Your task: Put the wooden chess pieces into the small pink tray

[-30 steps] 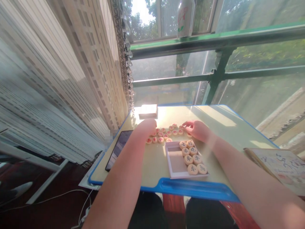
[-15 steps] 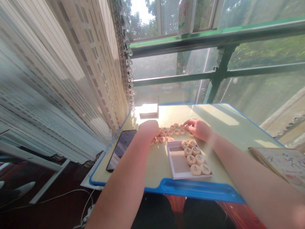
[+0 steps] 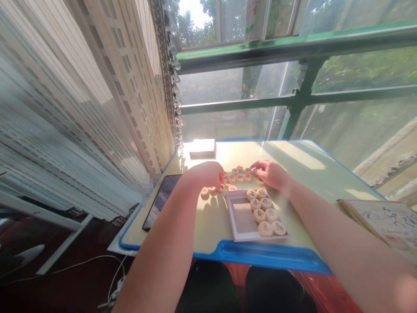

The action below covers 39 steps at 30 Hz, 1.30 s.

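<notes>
Round wooden Chinese chess pieces with red characters (image 3: 240,178) lie in a loose cluster on the folding table. My left hand (image 3: 211,173) is at the cluster's left side, fingers curled down and closed on a red-character piece (image 3: 221,188) at the fingertips. At the right end, my right hand (image 3: 270,174) rests with fingers extended, their tips touching pieces at the edge; one piece (image 3: 259,180) lies partly under it. Nearer me is a shallow white box (image 3: 230,213). Black-character pieces (image 3: 266,228) stand in two columns on its right side.
A dark phone (image 3: 159,202) lies at the table's left. A small white box (image 3: 202,149) sits at the far left edge. To the right is a box lid with writing (image 3: 384,221). A curtain (image 3: 97,87) hangs left; a green railing (image 3: 234,106) stands beyond the table (image 3: 208,234).
My left hand has shifted right along the red pieces, uncovering some at the left, its fingertips now lower. My right hand stays almost in place. The view has tilted slightly.
</notes>
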Tool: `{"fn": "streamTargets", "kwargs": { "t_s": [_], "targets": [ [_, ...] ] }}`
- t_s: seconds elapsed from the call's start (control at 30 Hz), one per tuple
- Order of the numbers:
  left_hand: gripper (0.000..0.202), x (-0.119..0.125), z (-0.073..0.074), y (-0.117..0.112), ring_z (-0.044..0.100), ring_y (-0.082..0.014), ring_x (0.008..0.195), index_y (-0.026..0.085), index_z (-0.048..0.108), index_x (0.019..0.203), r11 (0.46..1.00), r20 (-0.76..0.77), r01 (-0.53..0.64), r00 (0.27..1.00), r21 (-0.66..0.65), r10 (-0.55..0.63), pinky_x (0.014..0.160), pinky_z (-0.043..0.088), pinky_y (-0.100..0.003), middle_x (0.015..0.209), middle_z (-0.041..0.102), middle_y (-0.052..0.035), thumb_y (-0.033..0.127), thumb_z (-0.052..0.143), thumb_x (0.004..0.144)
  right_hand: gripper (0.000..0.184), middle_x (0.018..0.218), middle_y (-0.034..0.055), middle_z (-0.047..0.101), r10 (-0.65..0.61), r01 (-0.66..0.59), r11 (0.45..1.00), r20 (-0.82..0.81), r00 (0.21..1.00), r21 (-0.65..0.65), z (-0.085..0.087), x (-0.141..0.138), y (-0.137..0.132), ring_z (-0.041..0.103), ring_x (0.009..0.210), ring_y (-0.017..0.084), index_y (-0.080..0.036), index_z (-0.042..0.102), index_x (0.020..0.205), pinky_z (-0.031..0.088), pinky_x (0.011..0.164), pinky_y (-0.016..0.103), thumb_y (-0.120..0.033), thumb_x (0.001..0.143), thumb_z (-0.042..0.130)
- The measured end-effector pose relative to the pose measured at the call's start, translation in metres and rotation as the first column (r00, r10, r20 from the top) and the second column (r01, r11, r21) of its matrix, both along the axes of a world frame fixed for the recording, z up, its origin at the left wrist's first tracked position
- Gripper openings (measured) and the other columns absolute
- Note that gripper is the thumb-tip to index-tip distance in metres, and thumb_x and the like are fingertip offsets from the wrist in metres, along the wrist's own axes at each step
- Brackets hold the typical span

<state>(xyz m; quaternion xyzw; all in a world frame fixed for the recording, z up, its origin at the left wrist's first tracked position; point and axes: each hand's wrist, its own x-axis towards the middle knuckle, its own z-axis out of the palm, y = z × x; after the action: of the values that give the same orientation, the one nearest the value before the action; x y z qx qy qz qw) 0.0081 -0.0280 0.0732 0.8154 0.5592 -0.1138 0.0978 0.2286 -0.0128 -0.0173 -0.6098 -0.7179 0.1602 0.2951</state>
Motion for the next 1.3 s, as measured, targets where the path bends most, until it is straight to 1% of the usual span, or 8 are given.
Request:
{"fn": "streamTargets", "kwargs": {
  "t_s": [0.1,0.27,0.43,0.6,0.77,1.03,1.2,1.3],
  "targets": [
    [0.041,-0.001,-0.004,-0.002,0.063,-0.0184,0.069,0.024,0.064,0.101,0.994,-0.001,0.079,0.997,-0.069,-0.08,0.062,0.051,-0.029,0.095,0.069,-0.0047,0.018,0.065,0.06,0.027,0.065,0.0003,0.066,0.004,-0.004,1.0,-0.003,1.0,0.003,0.0,0.0,0.0,0.057,0.055,0.012,-0.017,0.07,0.091,0.041,0.055,0.022,-0.021,0.074,0.05],
    [0.034,0.001,-0.013,0.005,0.064,-0.0204,0.072,0.021,0.067,0.092,0.997,-0.005,0.083,0.997,-0.009,-0.083,0.062,0.051,-0.03,0.091,0.069,-0.0058,0.015,0.063,0.06,0.027,0.069,0.0011,0.068,0.001,-0.001,1.0,0.006,1.0,0.012,0.0,0.0,0.0,0.057,0.056,0.012,-0.017,0.07,0.091,0.042,0.056,0.022,-0.02,0.074,0.049],
    [0.031,0.009,-0.009,0.003,0.064,-0.0212,0.075,0.017,0.069,0.093,0.999,-0.045,0.019,0.999,0.032,-0.018,0.065,0.05,-0.029,0.085,0.071,-0.0078,0.024,0.064,0.063,0.027,0.065,0.0001,0.067,0.003,-0.004,1.0,0.012,1.0,0.007,0.0,0.0,0.0,0.057,0.056,0.012,-0.018,0.07,0.09,0.042,0.058,0.023,-0.019,0.073,0.05],
    [0.034,0.014,-0.002,-0.003,0.062,-0.0191,0.066,0.015,0.068,0.085,0.999,-0.034,-0.047,0.998,0.024,0.047,0.065,0.05,-0.031,0.074,0.069,-0.0072,0.043,0.049,0.077,0.027,0.067,0.0,0.067,0.001,-0.001,1.0,0.002,1.0,-0.001,0.002,0.0,-0.001,0.058,0.056,0.012,-0.017,0.07,0.09,0.042,0.058,0.023,-0.019,0.073,0.05],
    [0.026,0.009,-0.006,0.0,0.062,-0.0195,0.071,0.017,0.069,0.09,0.998,-0.054,0.029,0.998,0.064,-0.026,0.064,0.049,-0.029,0.085,0.069,-0.0076,0.021,0.052,0.071,0.027,0.058,-0.0014,0.064,0.006,-0.006,1.0,-0.011,1.0,-0.025,0.003,-0.001,-0.001,0.057,0.053,0.012,-0.018,0.07,0.091,0.042,0.056,0.023,-0.02,0.074,0.049],
    [0.03,0.005,-0.024,0.013,0.062,-0.0169,0.068,0.022,0.069,0.089,0.985,0.048,0.117,0.991,0.125,-0.123,0.062,0.047,-0.025,0.083,0.069,-0.0035,0.016,0.056,0.063,0.027,0.054,-0.0017,0.063,0.009,-0.009,1.0,0.012,1.0,0.006,0.002,0.0,0.001,0.056,0.053,0.012,-0.018,0.07,0.09,0.042,0.057,0.023,-0.02,0.074,0.05],
    [0.024,0.014,-0.016,0.005,0.064,-0.0201,0.07,0.017,0.071,0.082,0.987,-0.041,0.096,0.995,0.129,-0.092,0.064,0.048,-0.028,0.077,0.069,-0.0075,0.016,0.055,0.065,0.026,0.058,-0.0013,0.064,0.005,-0.005,1.0,-0.008,1.0,-0.016,0.001,0.0,0.0,0.057,0.054,0.012,-0.018,0.07,0.09,0.042,0.056,0.022,-0.019,0.073,0.05],
    [0.027,0.015,-0.01,-0.001,0.065,-0.0217,0.073,0.016,0.071,0.088,0.991,-0.023,0.024,1.0,0.133,-0.021,0.063,0.048,-0.028,0.083,0.07,-0.0093,0.017,0.059,0.063,0.026,0.057,-0.0015,0.063,0.013,-0.013,1.0,-0.004,1.0,-0.011,-0.001,0.0,0.001,0.058,0.056,0.012,-0.019,0.07,0.09,0.042,0.057,0.022,-0.02,0.074,0.05]
  ]
}}
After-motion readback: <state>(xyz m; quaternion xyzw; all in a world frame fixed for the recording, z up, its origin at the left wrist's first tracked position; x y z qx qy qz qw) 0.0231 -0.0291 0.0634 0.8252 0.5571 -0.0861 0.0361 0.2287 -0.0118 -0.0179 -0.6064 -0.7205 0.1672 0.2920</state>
